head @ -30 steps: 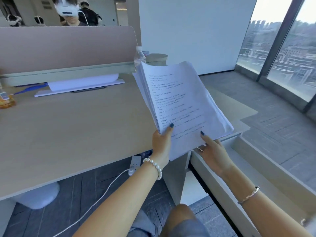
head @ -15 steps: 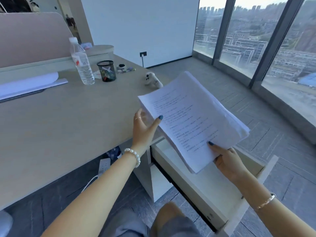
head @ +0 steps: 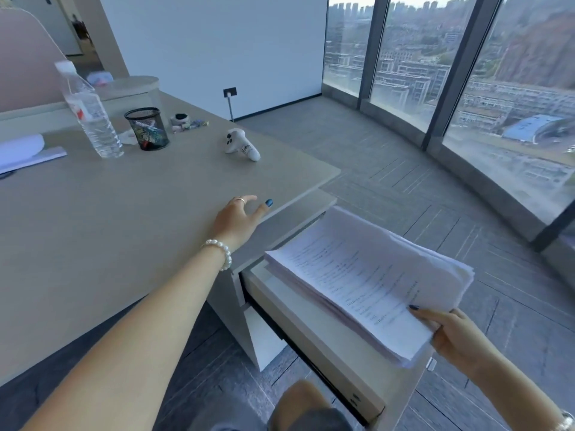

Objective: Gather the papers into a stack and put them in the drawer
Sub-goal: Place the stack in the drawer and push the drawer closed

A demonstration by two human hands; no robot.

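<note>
While the right hand (head: 457, 335) pinches the near corner of the stack of papers (head: 367, 278), thumb lying on the top printed sheet and the other fingers curled underneath, the stack hangs over the open drawer (head: 314, 334), its far end dipping toward the drawer's inner end by the desk. Whether the lower sheets already touch the drawer's floor cannot be told, as the stack covers most of the opening. The drawer is pulled out from the pedestal under the desk (head: 124, 213), and its pale near wall runs alongside the stack's left edge.

The left hand (head: 238, 217) holds nothing: it hovers at the desk's corner edge, up and to the left of the drawer, fingers spread and loosely extended, a ring on one finger and a pearl bracelet (head: 219, 253) at the wrist. It is well apart from the papers.

Farther back on the desk from the drawer, a white controller (head: 241, 147) lies on its side near the desk's far edge. Beyond it and to the left stand a black mesh pen cup (head: 147, 129) and a clear water bottle (head: 90, 113), upright and close together, with a few small items just behind the cup that are too blurred to tell. A white folded thing (head: 23, 150) sits at the far left edge of the view.
</note>
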